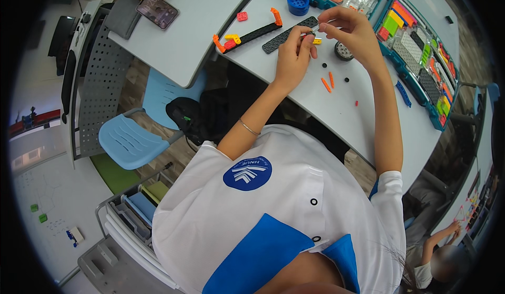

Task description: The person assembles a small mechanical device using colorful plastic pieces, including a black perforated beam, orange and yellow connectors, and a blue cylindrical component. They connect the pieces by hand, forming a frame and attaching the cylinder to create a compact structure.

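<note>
Over the white table [342, 115], my two hands meet with bent fingers. My left hand [295, 57] pinches something small, mostly covered by its fingers; a yellow piece [317, 41] shows beside the fingertips, and whether it is held I cannot tell. Thumb and index finger of my right hand [351, 33] close on a small greyish bit just across from it. Behind the left hand lies a dark grey perforated plate [279, 40]. A wheel with a black tyre [344, 51] stands by the right hand. Nearer to me lie orange pegs [326, 85] and small black pieces [324, 65].
A black beam with orange ends [258, 33], a red block [242, 16] and a blue wheel rim [298, 3] lie farther back. At right are a blue curved beam [404, 93] and an open parts case [421, 57]. A phone [158, 11] rests on the left table.
</note>
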Action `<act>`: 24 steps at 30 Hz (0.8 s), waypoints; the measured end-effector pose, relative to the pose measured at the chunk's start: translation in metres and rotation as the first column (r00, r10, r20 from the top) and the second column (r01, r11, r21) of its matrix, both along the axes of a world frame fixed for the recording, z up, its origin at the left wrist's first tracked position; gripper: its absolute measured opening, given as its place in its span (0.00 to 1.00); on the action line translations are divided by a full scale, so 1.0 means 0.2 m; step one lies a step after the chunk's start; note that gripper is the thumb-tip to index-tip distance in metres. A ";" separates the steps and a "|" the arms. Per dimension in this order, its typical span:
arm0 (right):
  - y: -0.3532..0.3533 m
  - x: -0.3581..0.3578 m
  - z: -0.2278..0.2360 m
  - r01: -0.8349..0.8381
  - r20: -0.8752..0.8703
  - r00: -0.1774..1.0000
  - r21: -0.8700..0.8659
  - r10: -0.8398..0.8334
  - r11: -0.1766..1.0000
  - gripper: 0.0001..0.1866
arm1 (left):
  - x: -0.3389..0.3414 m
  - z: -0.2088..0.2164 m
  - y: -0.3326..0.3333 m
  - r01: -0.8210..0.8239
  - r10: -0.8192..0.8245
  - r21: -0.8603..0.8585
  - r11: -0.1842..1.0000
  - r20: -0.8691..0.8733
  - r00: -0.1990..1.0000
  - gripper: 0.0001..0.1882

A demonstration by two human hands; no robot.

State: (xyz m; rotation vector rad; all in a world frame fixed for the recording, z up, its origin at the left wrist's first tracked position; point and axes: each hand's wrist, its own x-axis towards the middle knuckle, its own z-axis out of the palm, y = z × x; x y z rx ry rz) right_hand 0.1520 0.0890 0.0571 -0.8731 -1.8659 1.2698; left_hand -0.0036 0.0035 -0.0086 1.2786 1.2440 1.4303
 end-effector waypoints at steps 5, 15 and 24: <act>-0.02 -0.01 -0.01 -0.010 0.066 0.998 -0.001 0.010 1.000 0.10 | 0.00 0.01 0.00 0.038 -0.038 0.002 0.999 0.006 0.999 0.12; -0.04 0.05 0.06 -0.007 0.211 0.977 0.185 -0.033 0.983 0.25 | 0.01 0.02 0.00 0.025 -0.025 0.003 1.000 0.071 0.997 0.13; -0.07 0.21 0.02 -0.045 0.766 0.640 0.117 -0.061 0.992 0.39 | 0.00 0.05 -0.01 0.047 -0.048 0.018 0.999 0.040 0.998 0.17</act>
